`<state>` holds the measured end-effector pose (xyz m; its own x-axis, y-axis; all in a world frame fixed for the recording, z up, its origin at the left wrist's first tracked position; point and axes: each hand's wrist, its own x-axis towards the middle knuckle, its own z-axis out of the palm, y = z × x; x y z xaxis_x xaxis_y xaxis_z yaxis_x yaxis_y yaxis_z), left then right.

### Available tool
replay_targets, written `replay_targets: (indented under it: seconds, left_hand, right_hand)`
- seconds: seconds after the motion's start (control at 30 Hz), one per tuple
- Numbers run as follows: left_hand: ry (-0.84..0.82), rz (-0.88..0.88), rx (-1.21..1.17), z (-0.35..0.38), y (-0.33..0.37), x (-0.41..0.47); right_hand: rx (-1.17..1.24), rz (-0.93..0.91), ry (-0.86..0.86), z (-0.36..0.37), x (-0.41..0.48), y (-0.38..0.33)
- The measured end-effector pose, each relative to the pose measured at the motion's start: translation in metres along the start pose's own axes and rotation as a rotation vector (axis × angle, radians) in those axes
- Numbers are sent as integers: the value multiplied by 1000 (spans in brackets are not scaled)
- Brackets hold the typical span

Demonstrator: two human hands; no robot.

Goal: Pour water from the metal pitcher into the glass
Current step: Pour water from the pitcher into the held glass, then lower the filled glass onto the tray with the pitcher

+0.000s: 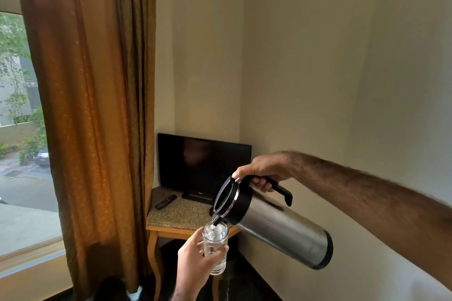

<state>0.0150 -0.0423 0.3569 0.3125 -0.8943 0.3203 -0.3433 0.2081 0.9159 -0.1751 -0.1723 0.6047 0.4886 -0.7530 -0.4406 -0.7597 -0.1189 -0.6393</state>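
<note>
Silver metal pitcher (281, 225) with black lid and handle; clear glass (216, 244); golden-brown curtain (93, 105); speckled beige worktop (178, 212); black television (203, 166).

Honestly nothing readable can be made out here. A tiny pale logo is seen on the stand of the dark TV (204, 166) near the middle of the frame, but it's too blurred and small to be read.

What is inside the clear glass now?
The clear drinking glass, held by the left hand, has water in it, fed from the metal pitcher in the right hand. Fingers hide the water level.
</note>
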Motion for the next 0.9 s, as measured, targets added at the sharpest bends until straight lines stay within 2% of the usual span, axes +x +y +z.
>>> replay_targets:
  seconds: [0.1,0.27,0.5,0.73,0.9]
  left_hand:
    - [3,-20,-9,1,-8,-5]
    - [5,-55,62,5,-27,-13]
    - [-12,-154,174,20,-68,-35]
    - [-86,-324,250,42,-145,-86]
    - [-155,-465,313,67,-211,-129]
  right_hand:
    - [105,16,29,9,1,27]
    - [350,49,178,40,2,84]
    - [691,-61,527,128,5,183]
    - [1133,37,731,228,13,288]
    - [1307,106,835,298,26,363]
